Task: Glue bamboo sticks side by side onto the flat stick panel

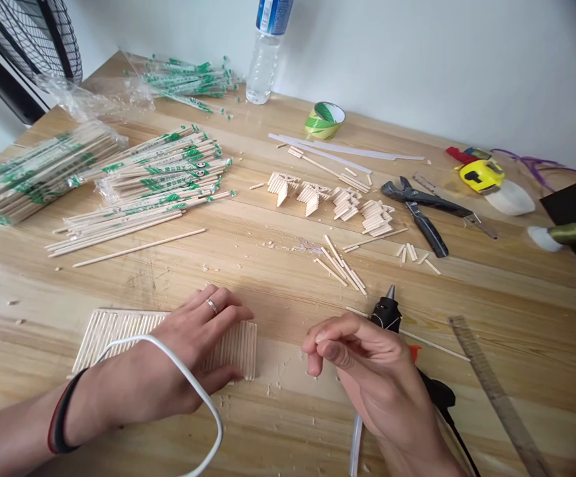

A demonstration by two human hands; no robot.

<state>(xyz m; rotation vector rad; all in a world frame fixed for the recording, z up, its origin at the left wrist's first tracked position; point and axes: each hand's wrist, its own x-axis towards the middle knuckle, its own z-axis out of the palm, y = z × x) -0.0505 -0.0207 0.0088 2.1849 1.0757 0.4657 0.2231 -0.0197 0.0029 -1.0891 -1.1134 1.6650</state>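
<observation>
At a wooden workbench [288, 218], a person's left hand [189, 351] lies flat, fingers spread, on a panel of sticks glued side by side [119, 331], pinning it to the bench w/o gripping it. The panel sits at the near-left edge of the bench, partly under the palm. The right hand [367, 371] hovers just right of the panel, fingers curled loosely, thumb & forefinger pinched together; whether something tiny sits between them can't be told. A black glue gun [390, 313] lies behind that hand, nozzle pointing away, not held. A white cable [189, 377] loops over the left wrist.

Behind: a row of cut stick stacks [332, 199], loose offcuts [342, 265], black pliers [417, 209], a yellow tape measure [481, 175], a roll of green tape [324, 120], a water bottle [267, 53], wrapped chopstick bundles [159, 172] at left, a metal ruler [496, 391] at right.

Judged from here, the step looks like holding the panel steady while an edge is worked. Done well, that means even palm pressure so no stick lifts, fingers kept clear of any fresh glue line, the right-hand edge of the panel left exposed, & the cable shifted off the wrist before it drags across the work.
</observation>
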